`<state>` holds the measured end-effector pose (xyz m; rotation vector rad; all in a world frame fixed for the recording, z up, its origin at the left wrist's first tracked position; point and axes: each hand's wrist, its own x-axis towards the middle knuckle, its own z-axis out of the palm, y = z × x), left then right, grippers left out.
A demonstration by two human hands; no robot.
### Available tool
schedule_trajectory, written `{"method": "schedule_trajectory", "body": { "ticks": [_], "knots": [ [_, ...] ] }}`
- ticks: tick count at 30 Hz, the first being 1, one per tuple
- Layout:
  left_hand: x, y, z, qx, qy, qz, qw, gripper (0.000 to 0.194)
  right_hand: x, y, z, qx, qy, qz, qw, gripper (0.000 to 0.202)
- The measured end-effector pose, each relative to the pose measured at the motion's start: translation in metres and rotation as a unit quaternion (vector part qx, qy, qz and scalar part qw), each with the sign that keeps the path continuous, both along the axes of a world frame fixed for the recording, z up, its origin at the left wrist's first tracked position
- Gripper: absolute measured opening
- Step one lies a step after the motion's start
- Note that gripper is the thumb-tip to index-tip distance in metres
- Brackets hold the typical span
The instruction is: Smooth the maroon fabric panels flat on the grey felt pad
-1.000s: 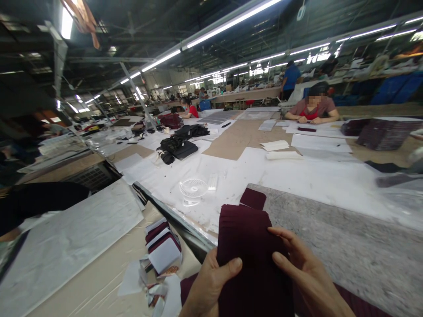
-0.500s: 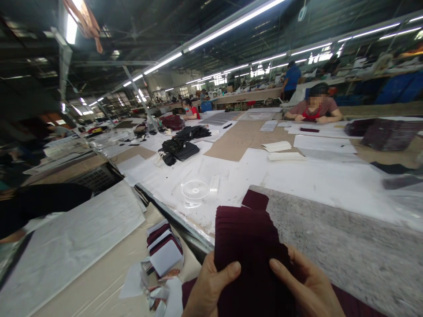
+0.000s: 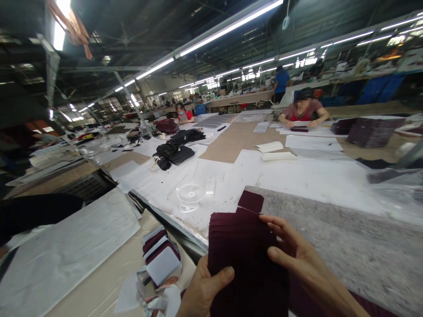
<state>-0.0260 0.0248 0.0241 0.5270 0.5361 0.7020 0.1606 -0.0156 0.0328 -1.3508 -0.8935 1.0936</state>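
A thick stack of dark maroon fabric pieces stands up in front of me, its layers stepped along the top edge. My left hand grips the stack's left side, thumb across the front and fingers behind. At the right edge, my right hand has its fingers stretched out and thumb apart, touching the stack with fingertips and thumb. Just behind the stack's top lies a small maroon piece on a grey mottled board. More maroon fabric shows below my right forearm.
Left of the stack are white and maroon cut pieces on a cream-covered surface. A white fan lies on the white-covered table, with black fabric beyond. A co-worker handles maroon pieces across the table.
My right hand has loosened from the stack's right side and moved up toward its top corner, fingers now extended. My left hand keeps its grip. The view has shifted slightly right.
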Motion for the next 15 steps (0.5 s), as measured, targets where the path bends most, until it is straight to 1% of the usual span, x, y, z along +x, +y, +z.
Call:
{"method": "schedule_trajectory", "body": {
  "ticks": [3,5,9,12,15],
  "knots": [
    [-0.004,0.001,-0.001,0.003,0.014,-0.005,1.0,0.033,0.005,0.004,0.003,0.004,0.011,0.025,1.0,0.054],
    [-0.006,0.001,-0.001,0.003,0.022,-0.001,1.0,0.033,0.005,0.002,0.003,0.006,0.038,0.047,0.998,0.052],
    [-0.006,0.001,-0.001,0.002,0.037,0.037,0.999,0.027,-0.007,-0.009,-0.002,0.019,0.112,0.081,0.99,0.039],
    [-0.003,0.0,0.001,-0.006,0.041,0.065,0.997,0.024,-0.021,-0.017,-0.008,-0.008,0.133,0.051,0.99,0.03],
    [-0.001,-0.001,0.001,0.001,0.039,0.07,0.997,0.022,-0.031,-0.022,-0.016,-0.036,0.148,0.001,0.988,0.025]
  ]
}}
